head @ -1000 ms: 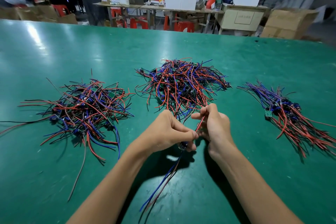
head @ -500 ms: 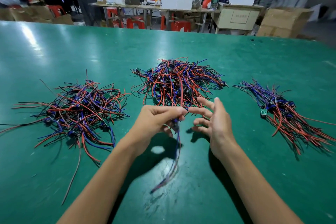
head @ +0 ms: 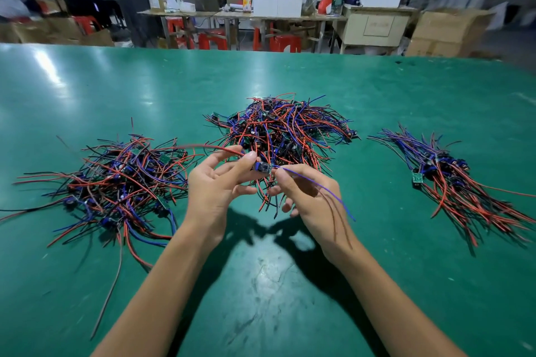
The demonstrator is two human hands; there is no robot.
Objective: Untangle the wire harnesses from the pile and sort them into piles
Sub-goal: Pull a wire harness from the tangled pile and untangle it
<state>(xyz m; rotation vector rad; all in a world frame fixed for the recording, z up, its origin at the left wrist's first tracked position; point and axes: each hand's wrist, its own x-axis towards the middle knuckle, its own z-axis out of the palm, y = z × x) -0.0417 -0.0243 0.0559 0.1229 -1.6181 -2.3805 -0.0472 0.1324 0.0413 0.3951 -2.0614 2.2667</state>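
Currently, left to right, we list:

Left pile (head: 116,182): loose tangle of red, blue and black wires on the green table (head: 290,298), well apart from our hands.

Left hand (head: 216,185): raised above the table, thumb and forefinger pinching the left end of the harness (head: 262,167) where its red wire (head: 208,147) leaves; the other fingers hang loosely curled.

Harness: one piece, held between our two hands just in front of the middle pile. Its long axis runs left to right, the red wire arcing out left toward the left pile, a small board in the centre.

Middle pile (head: 278,130): the densest tangle, directly behind the harness.

Right hand (head: 307,194): pinching the right end of the board; the blue wire (head: 319,185) trails over the back of this hand, down and to the right.

Right pile (head: 464,180): wires lying roughly parallel, boards at the upper left end, tails fanning lower right.

Judgement: the right hand is nearer the right pile, and the harness would need turning from crosswise to match that diagonal lay.
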